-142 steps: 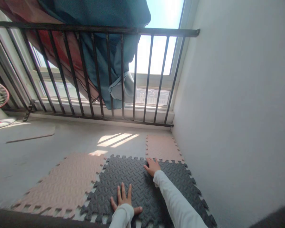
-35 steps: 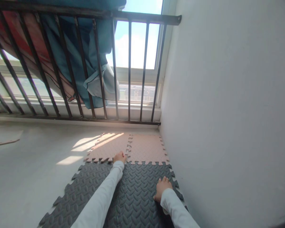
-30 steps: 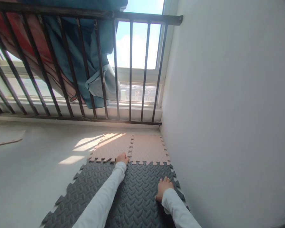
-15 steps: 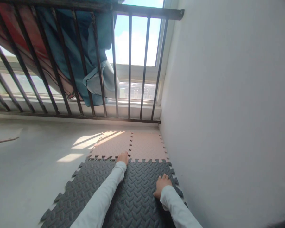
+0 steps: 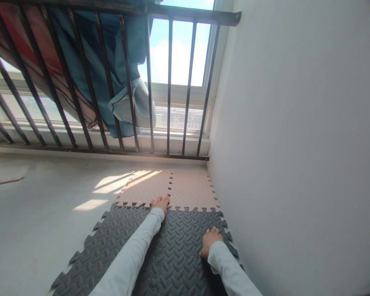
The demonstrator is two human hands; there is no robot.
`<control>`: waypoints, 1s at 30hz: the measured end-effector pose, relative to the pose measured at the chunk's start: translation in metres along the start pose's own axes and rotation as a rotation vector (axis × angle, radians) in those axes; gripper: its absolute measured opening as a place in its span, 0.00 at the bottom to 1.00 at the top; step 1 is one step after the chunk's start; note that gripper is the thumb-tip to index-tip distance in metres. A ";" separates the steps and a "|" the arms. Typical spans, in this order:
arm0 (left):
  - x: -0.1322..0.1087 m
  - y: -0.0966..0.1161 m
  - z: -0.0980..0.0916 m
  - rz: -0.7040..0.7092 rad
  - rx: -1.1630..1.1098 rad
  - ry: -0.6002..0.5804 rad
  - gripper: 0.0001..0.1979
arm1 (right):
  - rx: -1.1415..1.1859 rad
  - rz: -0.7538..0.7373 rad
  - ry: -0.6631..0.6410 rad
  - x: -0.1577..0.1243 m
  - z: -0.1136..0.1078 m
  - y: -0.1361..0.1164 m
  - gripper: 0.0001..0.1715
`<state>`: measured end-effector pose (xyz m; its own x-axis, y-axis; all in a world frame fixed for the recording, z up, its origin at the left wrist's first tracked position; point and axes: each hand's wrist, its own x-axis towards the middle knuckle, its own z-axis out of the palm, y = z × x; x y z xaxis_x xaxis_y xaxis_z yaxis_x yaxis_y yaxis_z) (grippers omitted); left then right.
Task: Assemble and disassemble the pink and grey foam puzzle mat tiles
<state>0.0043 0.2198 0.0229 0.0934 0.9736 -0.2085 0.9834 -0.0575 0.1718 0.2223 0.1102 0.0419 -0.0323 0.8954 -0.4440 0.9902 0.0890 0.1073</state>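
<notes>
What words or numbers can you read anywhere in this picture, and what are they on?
None: I can't find any readable word, label, brand, number or sign.
The black mats and pink mats show just bumpy patterns.
I see no letters on the cloth, railing or wall.
The faraway view through the window is too small and blurred to tell.

Matt, foam-like black mats (image 5: 179,246) with raised tread, finely textured pink mats (image 5: 191,189), metal-looking railing (image 5: 197,15), soft cloth (image 5: 119,78), smooth wall (image 5: 296,123)
</notes>
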 end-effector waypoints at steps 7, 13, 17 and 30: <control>0.001 -0.005 0.001 0.045 0.012 0.003 0.30 | -0.048 0.095 0.024 0.000 0.001 -0.001 0.49; -0.002 -0.010 -0.001 0.066 0.036 0.024 0.24 | -0.029 0.074 0.018 -0.004 -0.004 -0.002 0.45; -0.005 -0.012 0.002 0.071 0.034 0.032 0.26 | -0.019 0.092 0.002 -0.005 -0.006 -0.003 0.47; 0.000 -0.020 0.011 0.033 -0.039 -0.019 0.29 | -0.012 0.043 -0.028 -0.004 -0.009 -0.004 0.38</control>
<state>-0.0140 0.2186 0.0093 0.1289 0.9669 -0.2201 0.9730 -0.0804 0.2165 0.2169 0.1104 0.0510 0.0144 0.8860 -0.4634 0.9890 0.0557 0.1372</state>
